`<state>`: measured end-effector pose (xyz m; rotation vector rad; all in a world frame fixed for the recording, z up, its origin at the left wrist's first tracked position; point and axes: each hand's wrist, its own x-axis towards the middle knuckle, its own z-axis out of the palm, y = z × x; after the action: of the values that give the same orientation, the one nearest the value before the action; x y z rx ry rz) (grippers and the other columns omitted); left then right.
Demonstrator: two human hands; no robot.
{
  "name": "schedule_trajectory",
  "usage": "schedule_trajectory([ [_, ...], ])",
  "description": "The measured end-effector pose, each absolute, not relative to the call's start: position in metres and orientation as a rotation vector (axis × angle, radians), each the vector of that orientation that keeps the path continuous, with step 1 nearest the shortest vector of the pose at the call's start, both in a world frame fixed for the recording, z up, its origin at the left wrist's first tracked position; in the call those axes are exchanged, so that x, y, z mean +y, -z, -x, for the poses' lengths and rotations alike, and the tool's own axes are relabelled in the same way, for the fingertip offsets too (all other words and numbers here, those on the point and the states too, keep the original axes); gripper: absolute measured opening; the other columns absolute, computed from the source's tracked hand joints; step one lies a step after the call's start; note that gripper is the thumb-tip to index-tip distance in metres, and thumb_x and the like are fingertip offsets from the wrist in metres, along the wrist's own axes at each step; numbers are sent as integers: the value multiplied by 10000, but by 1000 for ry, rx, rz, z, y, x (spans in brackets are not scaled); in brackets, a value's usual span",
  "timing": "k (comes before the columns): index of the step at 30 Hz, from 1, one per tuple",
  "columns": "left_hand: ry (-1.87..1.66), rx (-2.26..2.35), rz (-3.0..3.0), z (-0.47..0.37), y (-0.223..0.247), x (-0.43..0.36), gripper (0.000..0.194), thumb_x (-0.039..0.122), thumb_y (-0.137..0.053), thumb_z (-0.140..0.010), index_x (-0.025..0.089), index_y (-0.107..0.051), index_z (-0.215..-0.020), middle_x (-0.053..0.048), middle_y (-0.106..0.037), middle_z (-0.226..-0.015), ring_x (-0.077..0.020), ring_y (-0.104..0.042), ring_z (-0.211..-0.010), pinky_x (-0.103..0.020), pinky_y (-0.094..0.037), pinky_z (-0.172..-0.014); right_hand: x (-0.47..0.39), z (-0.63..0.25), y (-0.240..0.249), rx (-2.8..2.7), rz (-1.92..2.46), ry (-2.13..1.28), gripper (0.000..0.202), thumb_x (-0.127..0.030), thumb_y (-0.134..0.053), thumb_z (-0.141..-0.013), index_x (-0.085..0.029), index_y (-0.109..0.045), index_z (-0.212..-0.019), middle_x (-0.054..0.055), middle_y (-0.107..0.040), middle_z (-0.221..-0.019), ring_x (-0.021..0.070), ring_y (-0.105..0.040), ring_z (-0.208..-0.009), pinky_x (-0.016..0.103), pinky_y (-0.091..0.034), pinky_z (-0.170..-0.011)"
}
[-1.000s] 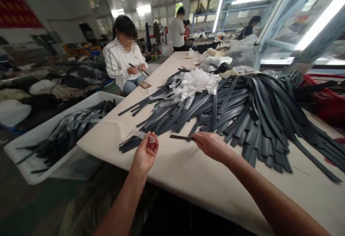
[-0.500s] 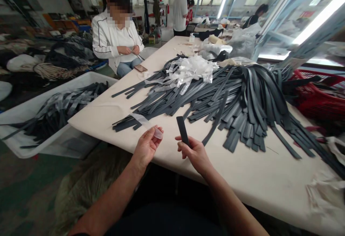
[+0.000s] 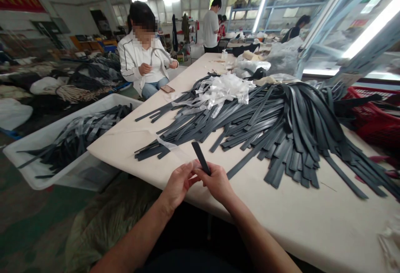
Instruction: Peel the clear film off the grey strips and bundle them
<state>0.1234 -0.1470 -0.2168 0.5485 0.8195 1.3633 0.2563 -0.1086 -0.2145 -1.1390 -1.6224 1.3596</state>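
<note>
Above the table's near edge, a dark strap point(image 3: 200, 157) stood at a tilt, its top leaning left, out of the right hand point(image 3: 218, 180), whose thumb and fingers were pinched around it. Close against that, the left hand point(image 3: 181, 179) had its fingertips drawn together on the end of a clear strip point(image 3: 168, 143), which trailed off toward the far left over the table point(image 3: 275, 219). Whether strap and strip touched between the fingers was hidden. Handling them well seemed to call for a firm pinch low on the strap and a lighter one on the thin strip, which looked apt to crease or slip; keeping both flat and untwisted would likely help. Beyond, a heap of dark straps point(image 3: 303, 119) spread across the middle and right, a pile of clear strips point(image 3: 223, 90) on its far part. To the left stood a white bin point(image 3: 18, 156) holding more straps; farther off, a seated person point(image 3: 134, 56) worked near a phone point(image 3: 168, 88).
</note>
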Motion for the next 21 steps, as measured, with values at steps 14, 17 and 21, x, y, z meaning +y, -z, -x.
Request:
schedule_trajectory([
  [14,-1568,923,-247,-103,216,-128,251,274,-867,-666,131,-675,-741,-44,-727,-736,-134,-687,-671,-224,-567,-654,-135,-299,202,-2153,1227,-1376,378,-345,-358,-964,-196,-653,-781,-2,-708,-707,123,-603,-550,226,-440,-600],
  [17,-1563,908,-199,-109,216,-127,187,238,-822,-726,134,-686,-800,-60,-744,-792,-155,-706,-732,-245,-575,-682,-137,-294,198,-2288,1286,-1268,369,-341,-388,-955,-201,-683,-781,4,-723,-702,150,-639,-668,234,-421,-669],
  [21,-1534,868,-219,-111,212,-129,186,231,-820,-728,130,-696,-823,-59,-747,-806,-153,-701,-720,-249,-575,-682,-136,-290,197,-2265,1328,-1259,373,-330,-369,-962,-205,-691,-822,-5,-728,-717,140,-630,-644,229,-402,-645],
])
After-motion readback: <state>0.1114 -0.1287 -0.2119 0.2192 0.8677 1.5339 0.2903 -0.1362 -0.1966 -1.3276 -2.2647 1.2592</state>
